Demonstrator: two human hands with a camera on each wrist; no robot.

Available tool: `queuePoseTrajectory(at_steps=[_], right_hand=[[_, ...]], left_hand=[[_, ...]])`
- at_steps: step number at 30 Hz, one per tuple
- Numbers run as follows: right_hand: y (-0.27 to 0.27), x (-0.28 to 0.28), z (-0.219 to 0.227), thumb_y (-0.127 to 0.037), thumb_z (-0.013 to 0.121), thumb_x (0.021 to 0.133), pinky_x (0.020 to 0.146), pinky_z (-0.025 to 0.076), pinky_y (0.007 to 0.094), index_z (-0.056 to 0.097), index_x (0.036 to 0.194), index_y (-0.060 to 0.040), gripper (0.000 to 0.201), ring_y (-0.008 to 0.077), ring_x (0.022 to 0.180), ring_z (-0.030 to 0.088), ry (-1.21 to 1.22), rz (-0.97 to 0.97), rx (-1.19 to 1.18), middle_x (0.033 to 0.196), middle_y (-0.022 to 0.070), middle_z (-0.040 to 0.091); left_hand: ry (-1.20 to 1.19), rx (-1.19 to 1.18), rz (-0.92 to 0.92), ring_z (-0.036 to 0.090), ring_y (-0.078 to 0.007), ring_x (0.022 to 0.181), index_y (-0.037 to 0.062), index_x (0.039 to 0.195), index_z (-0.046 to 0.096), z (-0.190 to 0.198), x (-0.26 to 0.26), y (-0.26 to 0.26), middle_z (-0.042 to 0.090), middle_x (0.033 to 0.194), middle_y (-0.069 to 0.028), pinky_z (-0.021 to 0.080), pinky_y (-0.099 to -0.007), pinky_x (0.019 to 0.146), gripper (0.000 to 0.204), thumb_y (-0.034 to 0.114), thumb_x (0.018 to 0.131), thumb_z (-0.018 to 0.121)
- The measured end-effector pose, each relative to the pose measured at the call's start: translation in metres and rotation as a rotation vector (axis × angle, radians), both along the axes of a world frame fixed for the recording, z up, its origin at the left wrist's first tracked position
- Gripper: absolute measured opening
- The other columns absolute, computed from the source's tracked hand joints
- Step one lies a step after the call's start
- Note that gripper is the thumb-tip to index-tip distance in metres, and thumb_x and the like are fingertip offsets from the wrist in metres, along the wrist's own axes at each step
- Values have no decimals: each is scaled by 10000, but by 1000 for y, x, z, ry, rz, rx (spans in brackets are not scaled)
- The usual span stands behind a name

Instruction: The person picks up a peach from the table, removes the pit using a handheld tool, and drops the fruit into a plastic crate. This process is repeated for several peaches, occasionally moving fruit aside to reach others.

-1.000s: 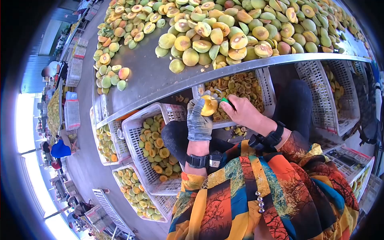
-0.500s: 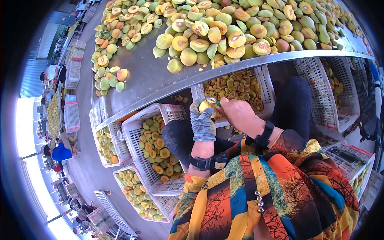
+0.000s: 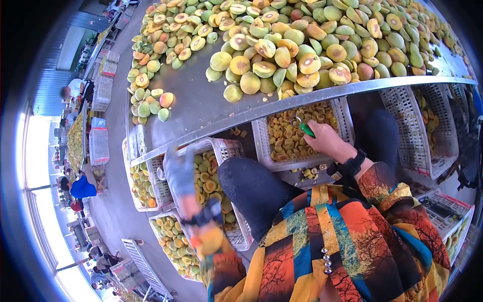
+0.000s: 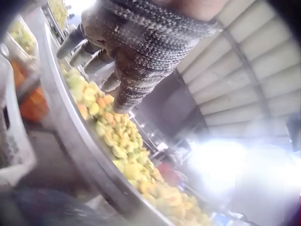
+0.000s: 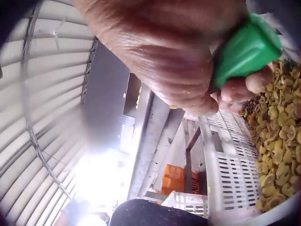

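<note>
My left hand (image 3: 178,168), in a grey knitted glove, is blurred and hovers with spread fingers above a white crate (image 3: 227,147) of halved yellow fruit; it holds nothing. In the left wrist view the gloved hand (image 4: 136,42) stretches out over the metal table's rim. My bare right hand (image 3: 327,142) grips a green-handled tool (image 3: 307,130) over a white crate (image 3: 261,147) filled with pits. In the right wrist view the fingers curl round the green handle (image 5: 247,49), with the pit crate (image 5: 235,174) below.
A metal table (image 3: 196,108) carries a big pile of green and yellow fruit (image 3: 302,45), some cut. More white crates stand at the right (image 3: 443,126) and lower left (image 3: 156,221). My dark knee (image 3: 251,186) lies between the crates. People work far off at the left (image 3: 75,89).
My left hand swung left and down from the pit crate to above the crate of halves, and the fruit half it held is gone. The right hand stayed with the tool.
</note>
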State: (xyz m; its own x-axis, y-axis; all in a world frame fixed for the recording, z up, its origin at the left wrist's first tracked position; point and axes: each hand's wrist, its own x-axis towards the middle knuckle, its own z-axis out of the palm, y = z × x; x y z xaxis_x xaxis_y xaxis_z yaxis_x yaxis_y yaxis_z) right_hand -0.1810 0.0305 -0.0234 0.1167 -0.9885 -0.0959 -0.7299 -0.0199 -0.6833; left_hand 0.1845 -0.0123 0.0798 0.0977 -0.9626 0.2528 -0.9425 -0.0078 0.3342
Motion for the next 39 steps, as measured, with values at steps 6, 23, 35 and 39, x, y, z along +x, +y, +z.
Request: queuePoseTrajectory(at_steps=[6,23,35,39], right_hand=[[23,-9,39,-231,579,782,620,451,438,514,915,-75,215,367,676,570,-91,-76,-134,707,185,586],[3,77,92,-281,437,883,520,409,488,465,787,24,321,438,585,527,-387,168,-76,574,259,508],[21,78,82,-230,430,892,518,406,477,447,837,17,254,431,571,520,-250,66,-56,588,238,519],[24,74,86,-263,411,890,563,424,492,472,821,48,324,443,608,535,-444,161,48,618,272,534]], left_hand=[[-120,410,-337,395,-308,1176,84,1269,392,-54,-126,-132,404,1286,-158,317,-359,982,672,263,690,682],[1669,294,149,581,-193,725,74,1061,511,-23,-146,16,595,876,-87,486,-273,538,535,549,838,404],[1608,75,-60,556,-147,878,11,1080,531,-32,-173,25,580,1005,-59,455,-263,777,429,385,904,417],[1566,147,-26,594,-163,673,-11,919,587,-18,-166,25,619,818,-81,499,-266,614,497,468,854,470]])
